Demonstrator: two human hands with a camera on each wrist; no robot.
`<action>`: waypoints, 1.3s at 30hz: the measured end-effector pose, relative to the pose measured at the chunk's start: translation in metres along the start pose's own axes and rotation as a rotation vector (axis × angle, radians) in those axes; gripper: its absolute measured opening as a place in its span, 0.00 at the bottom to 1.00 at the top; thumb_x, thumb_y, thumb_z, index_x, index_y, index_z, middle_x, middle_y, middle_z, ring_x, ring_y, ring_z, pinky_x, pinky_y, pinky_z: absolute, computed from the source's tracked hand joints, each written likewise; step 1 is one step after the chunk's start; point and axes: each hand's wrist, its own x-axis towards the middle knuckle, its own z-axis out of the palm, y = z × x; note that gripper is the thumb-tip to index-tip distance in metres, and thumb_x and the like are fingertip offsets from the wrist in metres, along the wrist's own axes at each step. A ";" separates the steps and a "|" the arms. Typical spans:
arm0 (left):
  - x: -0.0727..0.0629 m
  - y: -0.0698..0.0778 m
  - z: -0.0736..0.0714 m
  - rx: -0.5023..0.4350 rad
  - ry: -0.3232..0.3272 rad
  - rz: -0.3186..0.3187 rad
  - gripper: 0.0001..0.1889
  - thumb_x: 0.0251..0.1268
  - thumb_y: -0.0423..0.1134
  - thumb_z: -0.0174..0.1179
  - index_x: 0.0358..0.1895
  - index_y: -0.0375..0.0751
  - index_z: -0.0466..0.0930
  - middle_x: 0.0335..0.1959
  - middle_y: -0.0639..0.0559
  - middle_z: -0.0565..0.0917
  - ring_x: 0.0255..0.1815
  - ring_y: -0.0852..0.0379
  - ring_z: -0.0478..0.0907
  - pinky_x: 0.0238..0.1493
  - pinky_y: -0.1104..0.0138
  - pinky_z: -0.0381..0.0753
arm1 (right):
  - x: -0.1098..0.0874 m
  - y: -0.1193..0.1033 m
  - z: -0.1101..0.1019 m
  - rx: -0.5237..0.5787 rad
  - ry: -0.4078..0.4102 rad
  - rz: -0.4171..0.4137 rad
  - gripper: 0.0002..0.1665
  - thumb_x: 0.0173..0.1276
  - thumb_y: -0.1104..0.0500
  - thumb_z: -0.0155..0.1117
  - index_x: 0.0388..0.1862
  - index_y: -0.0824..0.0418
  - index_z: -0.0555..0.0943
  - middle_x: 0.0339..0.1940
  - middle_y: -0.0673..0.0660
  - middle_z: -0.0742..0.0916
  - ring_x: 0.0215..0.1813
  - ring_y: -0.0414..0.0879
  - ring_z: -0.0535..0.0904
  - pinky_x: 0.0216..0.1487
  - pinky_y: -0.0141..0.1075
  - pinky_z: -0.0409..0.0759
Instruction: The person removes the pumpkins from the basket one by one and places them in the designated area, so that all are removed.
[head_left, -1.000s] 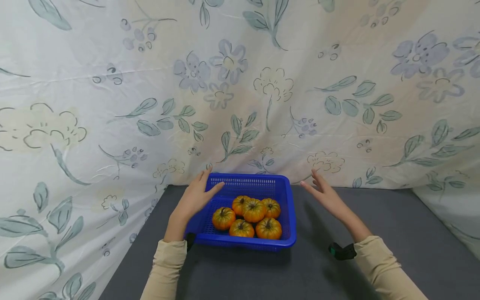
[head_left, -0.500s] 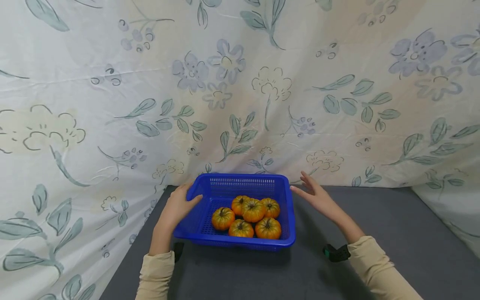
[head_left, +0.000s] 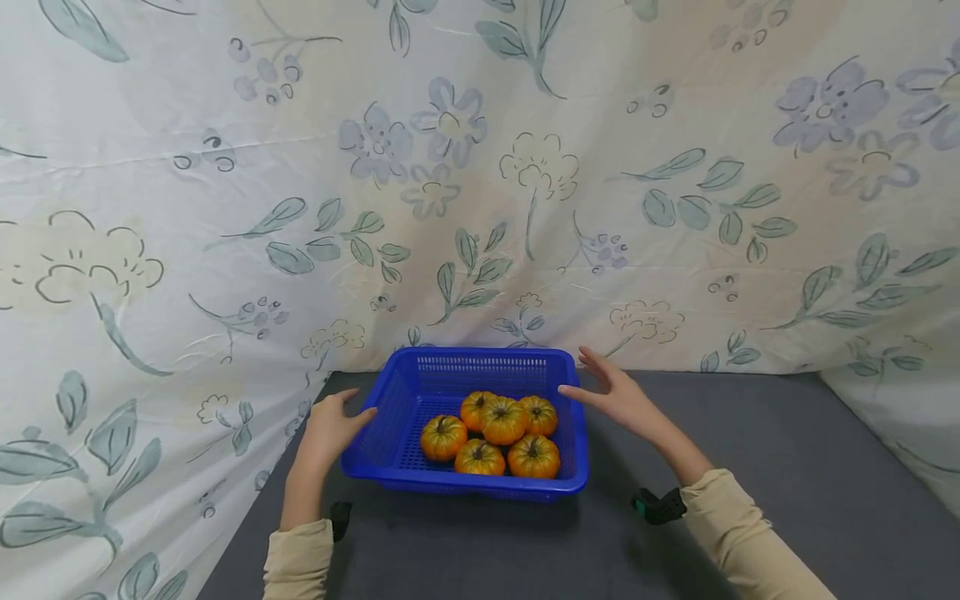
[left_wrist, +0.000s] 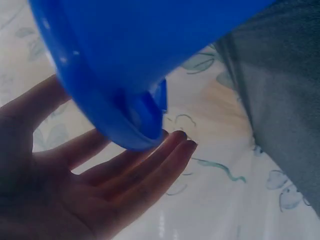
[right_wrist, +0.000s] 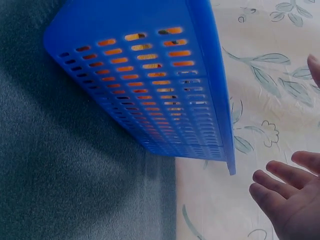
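Observation:
A blue plastic basket (head_left: 465, 478) with slotted walls stands on the dark table, holding several small orange-and-green pumpkins (head_left: 504, 419) grouped toward its right side. At the basket's left side is my left hand (head_left: 330, 429), fingers extended and thumb at the rim. The left wrist view shows those fingers (left_wrist: 145, 185) spread beneath the rim (left_wrist: 95, 110), with the palm facing it. My right hand (head_left: 618, 400) hovers by the right rim, thumb and fingers spread apart. From the right wrist, the fingers (right_wrist: 280, 187) appear beside the slotted wall (right_wrist: 150, 80), with a gap between.
The dark grey table (head_left: 480, 550) extends in front of the basket and to its right. A pale cloth (head_left: 525, 208) printed with flowers and leaves hangs behind and along the left. Dark bands with cameras (head_left: 660, 505) sit at the wrists, below beige sleeves (head_left: 750, 533).
My left hand has moved left and down from over the basket to its left side. The right hand has come left toward the right rim. Basket and pumpkins stay put.

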 end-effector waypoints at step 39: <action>-0.012 -0.044 0.007 -0.444 -0.083 -0.201 0.29 0.67 0.50 0.62 0.62 0.30 0.75 0.57 0.29 0.79 0.42 0.48 0.87 0.36 0.59 0.86 | 0.003 -0.029 0.024 -0.068 -0.127 -0.115 0.54 0.59 0.40 0.71 0.78 0.57 0.58 0.78 0.61 0.64 0.78 0.61 0.58 0.73 0.57 0.61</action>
